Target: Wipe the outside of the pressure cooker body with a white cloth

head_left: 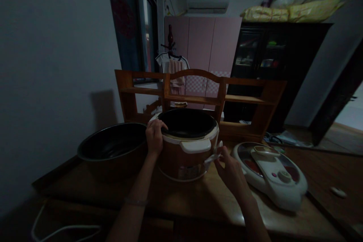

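Observation:
A brown-and-white electric cooker [176, 159] stands lidless on the wooden desk, its dark interior [187, 123] facing up and a white handle [196, 146] on its front. My left hand [154, 135] grips the cooker's upper left rim, fingers curled over the edge. At the right side of the cooker, my right hand [229, 166] pinches a thin white piece [213, 157] against or beside the wall; dim light hides its exact kind. A wide black pot [113, 159] sits left of the cooker. To the right lies a white lid [272, 174] with a knob.
The cooker, pot and lid share a wooden desk [181, 200] with a raised wooden shelf [195, 100] along its back. A wall [56, 64] borders the left side. A white cable [68, 227] hangs at the lower left. A small white object [338, 192] lies at far right.

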The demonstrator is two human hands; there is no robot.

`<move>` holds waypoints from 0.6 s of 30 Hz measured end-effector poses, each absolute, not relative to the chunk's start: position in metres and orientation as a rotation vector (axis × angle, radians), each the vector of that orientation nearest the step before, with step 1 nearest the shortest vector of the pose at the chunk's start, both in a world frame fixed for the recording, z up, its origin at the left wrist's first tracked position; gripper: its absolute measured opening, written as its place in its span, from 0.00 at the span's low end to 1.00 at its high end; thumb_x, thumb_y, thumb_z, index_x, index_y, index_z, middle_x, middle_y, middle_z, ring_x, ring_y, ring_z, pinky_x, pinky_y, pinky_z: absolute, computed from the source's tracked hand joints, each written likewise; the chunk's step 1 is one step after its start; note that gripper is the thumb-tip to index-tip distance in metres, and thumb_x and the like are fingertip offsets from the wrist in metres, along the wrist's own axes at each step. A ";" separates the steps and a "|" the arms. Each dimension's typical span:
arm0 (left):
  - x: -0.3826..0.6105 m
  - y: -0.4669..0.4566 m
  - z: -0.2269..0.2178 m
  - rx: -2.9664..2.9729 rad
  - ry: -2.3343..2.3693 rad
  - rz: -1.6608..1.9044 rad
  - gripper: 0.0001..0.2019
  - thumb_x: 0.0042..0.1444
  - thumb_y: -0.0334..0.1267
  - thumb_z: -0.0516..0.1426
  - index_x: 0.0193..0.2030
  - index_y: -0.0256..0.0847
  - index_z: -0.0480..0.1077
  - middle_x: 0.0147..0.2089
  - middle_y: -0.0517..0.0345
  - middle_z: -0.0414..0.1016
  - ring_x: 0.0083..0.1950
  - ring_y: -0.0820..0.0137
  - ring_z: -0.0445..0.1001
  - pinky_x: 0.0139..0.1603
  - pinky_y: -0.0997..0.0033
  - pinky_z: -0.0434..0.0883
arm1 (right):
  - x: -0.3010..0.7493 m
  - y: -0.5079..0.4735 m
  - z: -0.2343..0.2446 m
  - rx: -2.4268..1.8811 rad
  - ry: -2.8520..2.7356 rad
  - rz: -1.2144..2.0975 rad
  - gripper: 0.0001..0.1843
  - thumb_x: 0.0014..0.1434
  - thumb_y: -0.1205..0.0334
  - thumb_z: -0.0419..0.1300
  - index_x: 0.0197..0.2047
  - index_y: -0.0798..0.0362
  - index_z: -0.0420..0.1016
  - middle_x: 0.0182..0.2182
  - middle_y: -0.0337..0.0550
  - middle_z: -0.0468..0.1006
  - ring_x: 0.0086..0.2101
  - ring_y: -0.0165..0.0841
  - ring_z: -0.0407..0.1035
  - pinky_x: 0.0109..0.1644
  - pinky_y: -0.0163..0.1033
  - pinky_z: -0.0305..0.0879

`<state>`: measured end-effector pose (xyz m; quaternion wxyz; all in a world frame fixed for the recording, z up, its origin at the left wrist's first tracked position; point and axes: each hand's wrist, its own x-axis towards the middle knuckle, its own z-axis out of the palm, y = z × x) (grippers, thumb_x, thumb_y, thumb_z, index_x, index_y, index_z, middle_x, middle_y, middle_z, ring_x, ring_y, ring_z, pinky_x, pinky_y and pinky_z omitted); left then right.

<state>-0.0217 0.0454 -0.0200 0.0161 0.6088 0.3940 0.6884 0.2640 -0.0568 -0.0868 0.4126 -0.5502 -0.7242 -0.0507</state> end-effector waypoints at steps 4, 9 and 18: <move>-0.022 0.046 -0.020 1.917 1.212 2.151 0.25 0.69 0.45 0.41 0.23 0.45 0.68 0.30 0.57 0.73 0.39 0.65 0.71 0.55 0.63 0.63 | 0.264 -0.058 -0.090 -1.371 -1.818 -0.111 0.21 0.64 0.66 0.49 0.58 0.48 0.69 0.46 0.49 0.81 0.40 0.42 0.79 0.43 0.42 0.71; -0.023 0.046 -0.021 1.898 1.220 2.147 0.26 0.69 0.46 0.41 0.23 0.45 0.68 0.30 0.56 0.73 0.41 0.64 0.70 0.53 0.63 0.63 | 0.266 -0.063 -0.087 -1.290 -1.831 0.002 0.17 0.62 0.67 0.51 0.51 0.47 0.74 0.47 0.46 0.80 0.45 0.41 0.77 0.48 0.42 0.71; -0.022 0.046 -0.020 1.888 1.234 2.138 0.26 0.68 0.47 0.40 0.22 0.45 0.68 0.30 0.56 0.74 0.41 0.64 0.72 0.55 0.63 0.64 | 0.275 -0.069 -0.069 -1.268 -1.863 0.265 0.12 0.60 0.59 0.59 0.44 0.45 0.81 0.42 0.43 0.84 0.43 0.45 0.79 0.48 0.48 0.73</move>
